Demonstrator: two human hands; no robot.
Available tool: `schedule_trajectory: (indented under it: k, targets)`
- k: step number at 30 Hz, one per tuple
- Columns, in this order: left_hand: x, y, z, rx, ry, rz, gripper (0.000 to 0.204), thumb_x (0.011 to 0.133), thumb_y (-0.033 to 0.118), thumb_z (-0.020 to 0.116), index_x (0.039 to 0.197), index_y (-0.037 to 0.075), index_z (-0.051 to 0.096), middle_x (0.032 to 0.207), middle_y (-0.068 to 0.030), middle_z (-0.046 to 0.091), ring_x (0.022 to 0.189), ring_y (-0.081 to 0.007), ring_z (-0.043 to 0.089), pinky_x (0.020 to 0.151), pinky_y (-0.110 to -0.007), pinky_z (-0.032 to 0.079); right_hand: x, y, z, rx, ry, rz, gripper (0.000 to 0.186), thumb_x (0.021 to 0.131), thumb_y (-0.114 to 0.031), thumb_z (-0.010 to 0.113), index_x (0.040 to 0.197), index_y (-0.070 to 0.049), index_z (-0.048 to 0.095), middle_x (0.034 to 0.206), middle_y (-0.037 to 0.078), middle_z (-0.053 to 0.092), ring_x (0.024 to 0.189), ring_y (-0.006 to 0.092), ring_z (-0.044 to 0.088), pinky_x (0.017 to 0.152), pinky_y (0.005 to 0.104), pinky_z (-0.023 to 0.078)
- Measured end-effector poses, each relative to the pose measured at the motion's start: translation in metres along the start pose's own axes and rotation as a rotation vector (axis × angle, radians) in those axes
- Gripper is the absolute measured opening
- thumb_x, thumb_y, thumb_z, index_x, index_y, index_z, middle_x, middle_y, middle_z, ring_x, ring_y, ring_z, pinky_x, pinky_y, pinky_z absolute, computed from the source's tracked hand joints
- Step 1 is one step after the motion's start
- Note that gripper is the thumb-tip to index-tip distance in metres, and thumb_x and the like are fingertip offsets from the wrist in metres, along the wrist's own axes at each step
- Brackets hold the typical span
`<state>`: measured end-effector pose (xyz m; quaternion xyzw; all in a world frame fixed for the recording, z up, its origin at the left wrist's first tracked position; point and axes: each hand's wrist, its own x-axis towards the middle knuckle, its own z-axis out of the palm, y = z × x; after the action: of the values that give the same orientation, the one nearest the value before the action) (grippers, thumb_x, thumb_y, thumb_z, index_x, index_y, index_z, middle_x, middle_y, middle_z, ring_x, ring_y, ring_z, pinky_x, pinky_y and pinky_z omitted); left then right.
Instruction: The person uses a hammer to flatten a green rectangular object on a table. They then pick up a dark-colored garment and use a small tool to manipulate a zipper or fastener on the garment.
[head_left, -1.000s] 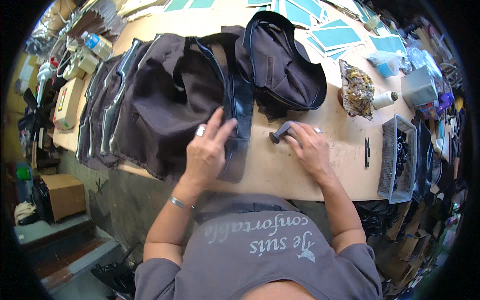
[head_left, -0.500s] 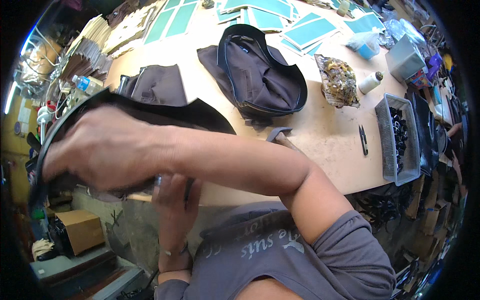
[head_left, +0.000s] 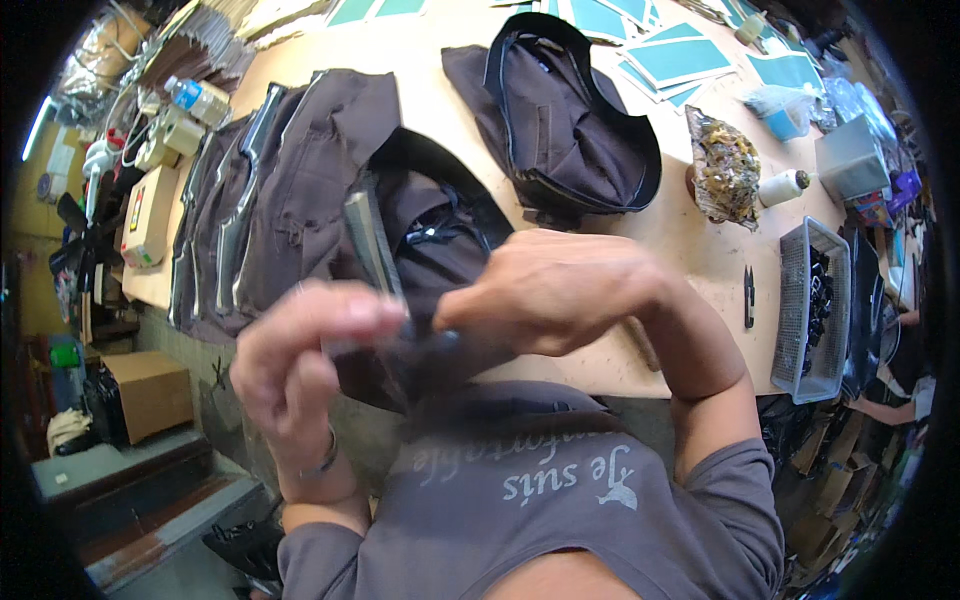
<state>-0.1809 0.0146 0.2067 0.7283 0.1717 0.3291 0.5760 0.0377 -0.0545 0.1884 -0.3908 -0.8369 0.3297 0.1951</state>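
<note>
A dark brown fabric bag body [head_left: 415, 205] with a black rim hangs at the near table edge, in front of me. My right hand [head_left: 560, 290] is closed on its near rim, fingers bent down over the edge. Close by on the left, my left hand [head_left: 300, 350] is smeared by motion. Its thumb and fingertips lie at the same rim, but its grip cannot be made out. A greyish strip-like edge [head_left: 370, 240] runs down the bag's left side toward the fingers. The hands partly hide the bag's near side.
Several brown fabric pieces [head_left: 290, 190] lie overlapped at left. Behind stands another brown bag body [head_left: 575, 130]. To the right are a thread cone [head_left: 783, 187], a packet [head_left: 722, 165], black thread snips [head_left: 749, 297] and a grey basket [head_left: 790, 345] of small black parts. Teal-and-white sheets [head_left: 678, 62] lie far back.
My right hand has come back from the far left to the middle, the bag body moving right with it. My left hand has risen toward the rim. The left-hand fabric pieces are now uncovered.
</note>
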Motion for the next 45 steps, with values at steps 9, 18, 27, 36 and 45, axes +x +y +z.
schedule_trajectory:
  k: [9, 18, 27, 36, 45]
  targets:
    - [0.054, -0.027, 0.01, 0.361, -0.402, 0.325, 0.034, 0.067, 0.034, 0.072, 0.084, 0.008, 0.06, 0.08, -0.0047, 0.061, 0.077, -0.0226, 0.058, 0.08, -0.034, 0.041, -0.016, 0.025, 0.005, 0.651, 0.247, 0.01, 0.032, 0.064, -0.005, 0.055, 0.096, 0.003, 0.056, 0.083, 0.009, 0.062, 0.078, 0.0185, 0.061, 0.073, 0.0284, 0.048]
    - [0.049, 0.017, -0.005, 0.706, 0.073, 0.358, 0.016, 0.07, 0.016, 0.071, 0.077, 0.005, 0.062, 0.065, -0.0051, 0.056, 0.055, -0.0182, 0.05, 0.054, -0.029, 0.037, 0.025, 0.0, -0.016, 0.171, 0.662, -0.082, 0.026, 0.075, -0.013, 0.061, 0.098, -0.002, 0.058, 0.082, 0.007, 0.058, 0.075, 0.0151, 0.052, 0.071, 0.0274, 0.042]
    - [0.024, -0.011, -0.007, 0.253, -0.263, -0.17, 0.013, 0.081, 0.007, 0.061, 0.09, -0.002, 0.06, 0.073, -0.0061, 0.06, 0.069, -0.0074, 0.052, 0.065, -0.022, 0.043, 0.013, 0.01, 0.025, 0.442, 0.632, 0.048, 0.021, 0.078, -0.009, 0.057, 0.097, -0.001, 0.057, 0.086, 0.009, 0.057, 0.081, 0.0236, 0.056, 0.076, 0.0293, 0.044]
    - [0.024, -0.015, 0.011, 0.189, -0.274, -0.23, 0.011, 0.083, 0.004, 0.057, 0.09, -0.004, 0.06, 0.075, -0.0058, 0.059, 0.069, -0.0074, 0.052, 0.064, -0.023, 0.043, 0.002, -0.007, 0.057, 0.495, 0.941, 0.106, 0.018, 0.081, -0.017, 0.063, 0.088, -0.002, 0.057, 0.077, 0.004, 0.055, 0.072, 0.0114, 0.053, 0.066, 0.0238, 0.043]
    - [0.028, -0.014, 0.014, 0.197, -0.324, -0.277, 0.013, 0.084, 0.007, 0.054, 0.088, -0.003, 0.06, 0.071, -0.005, 0.059, 0.068, -0.0075, 0.052, 0.063, -0.023, 0.043, -0.002, -0.008, 0.063, 0.999, 0.861, 0.147, 0.017, 0.086, -0.019, 0.058, 0.092, -0.003, 0.055, 0.079, -0.003, 0.052, 0.073, 0.0032, 0.046, 0.066, 0.0182, 0.039]
